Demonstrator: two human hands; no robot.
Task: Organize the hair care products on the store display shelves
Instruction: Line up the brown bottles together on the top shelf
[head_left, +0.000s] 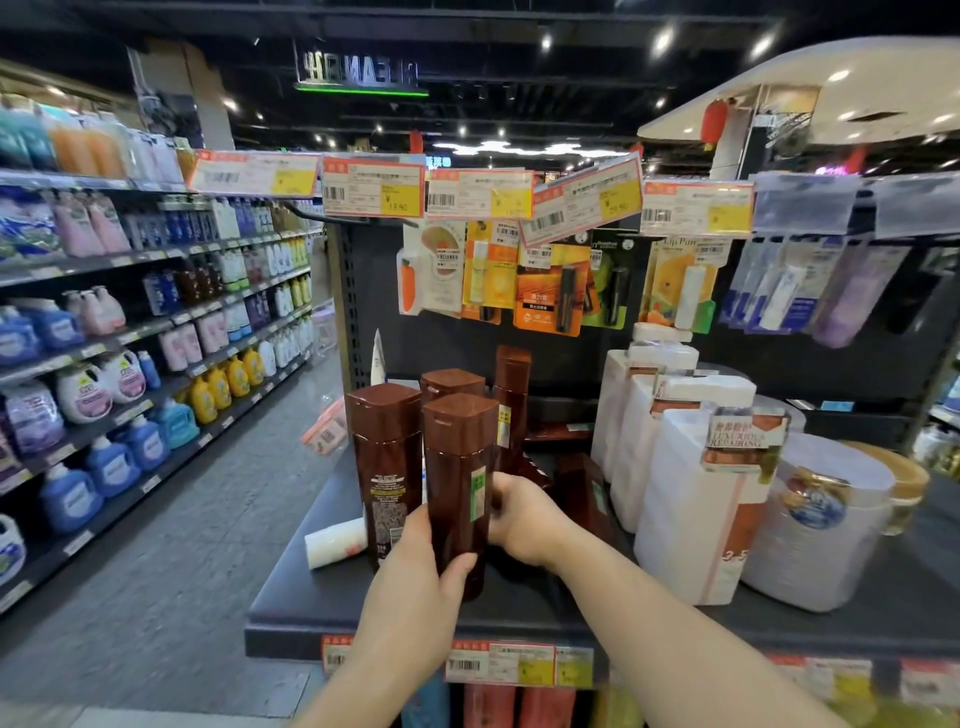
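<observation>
A store aisle seen from head height; in the lower centre of the frame a dark shelf (311, 597) carries hair care products. The left hand (415, 587) wraps its grip around the lower part of a brown bottle (460, 483), thumb on the front and fingers curled behind; the bottle stands upright at the front of the shelf. The right hand (524, 519) reaches in just right of that bottle and touches its side; its fingers are hidden behind the bottle, so I cannot tell whether that grip is spread or pinching. Just left stands a second brown bottle (387, 467) with its printed back label facing out; two more brown bottles (511, 400) stand behind (one taller, at centre). A small white tube (335, 543) lies on its side at the shelf's left edge. To the right stand large white pump bottles (691, 509) and a round white tub (821, 519). Price tags (373, 187) hang across the upper middle; carded lip balms (545, 280) hang below them.
</observation>
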